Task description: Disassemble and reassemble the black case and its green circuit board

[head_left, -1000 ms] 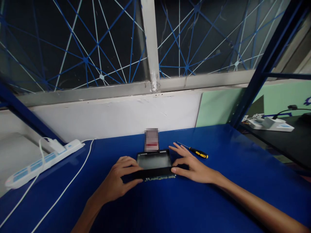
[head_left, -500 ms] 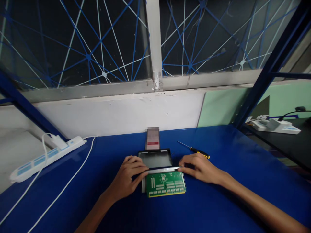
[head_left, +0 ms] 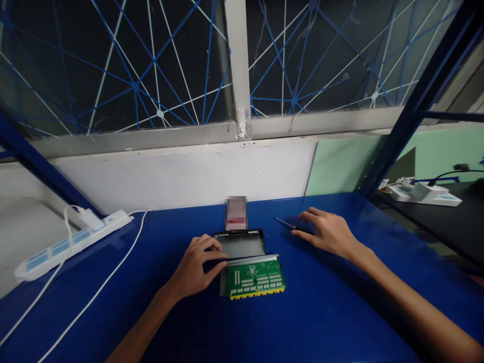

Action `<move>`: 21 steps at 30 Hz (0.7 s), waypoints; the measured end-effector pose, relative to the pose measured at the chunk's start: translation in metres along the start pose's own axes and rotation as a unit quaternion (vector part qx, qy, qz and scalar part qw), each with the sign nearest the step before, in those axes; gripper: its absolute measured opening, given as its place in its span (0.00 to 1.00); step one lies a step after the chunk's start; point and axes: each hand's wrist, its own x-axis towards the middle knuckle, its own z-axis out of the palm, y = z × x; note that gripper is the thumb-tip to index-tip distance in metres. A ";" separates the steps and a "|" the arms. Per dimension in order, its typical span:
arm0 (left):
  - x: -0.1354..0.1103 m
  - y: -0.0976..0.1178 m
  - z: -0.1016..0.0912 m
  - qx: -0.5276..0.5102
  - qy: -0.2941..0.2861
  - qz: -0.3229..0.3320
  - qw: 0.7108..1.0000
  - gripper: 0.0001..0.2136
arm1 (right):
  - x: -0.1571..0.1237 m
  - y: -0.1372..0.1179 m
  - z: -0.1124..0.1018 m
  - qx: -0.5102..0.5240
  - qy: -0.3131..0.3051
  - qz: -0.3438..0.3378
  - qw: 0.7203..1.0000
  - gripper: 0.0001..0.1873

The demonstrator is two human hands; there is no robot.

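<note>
A green circuit board (head_left: pixel 260 276) with a row of yellow connectors along its front edge lies in a metal casing (head_left: pixel 223 285). A silvery strip (head_left: pixel 257 259) runs along the casing's back edge. My left hand (head_left: pixel 198 264) pinches the casing's left back corner between thumb and index finger; the exact contact is partly hidden. Just behind lies a black tray-like cover (head_left: pixel 244 244), its grey inside facing up. My right hand (head_left: pixel 327 229) hovers at a screwdriver (head_left: pixel 285 223), thumb and fingers apart on either side of its black handle, which the hand partly covers.
A blurred-out card-like item (head_left: pixel 236 212) stands behind the cover. On the left, a white power strip (head_left: pixel 75 244) has a cable trailing along the blue table (head_left: pixel 170 327). White plug-in devices (head_left: pixel 423 194) rest on a dark surface at right. A tiny part (head_left: pixel 268 236) lies beside the cover.
My right hand has let go of the strip's right end and moved right and back to the screwdriver. The board's front edge now shows its yellow connectors more fully. My left hand has stayed.
</note>
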 end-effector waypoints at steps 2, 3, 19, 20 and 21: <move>0.002 0.000 -0.003 -0.002 0.007 0.001 1.000 0.08 | 0.001 0.011 0.004 -0.035 -0.062 0.019 0.997 0.20; 0.004 0.000 -0.005 -0.004 0.011 0.004 1.000 0.08 | 0.002 0.014 0.008 -0.039 -0.090 0.016 0.995 0.17; 0.098 0.041 -0.001 -0.153 0.081 0.013 0.985 0.13 | 0.039 -0.044 -0.037 0.545 0.093 0.029 0.833 0.14; 0.100 0.045 0.002 -0.164 0.060 0.015 0.985 0.13 | 0.038 -0.049 -0.037 0.551 0.096 0.018 0.829 0.14; 0.100 0.049 0.007 -0.170 0.055 0.013 0.984 0.12 | 0.037 -0.051 -0.036 0.552 0.091 0.010 0.829 0.14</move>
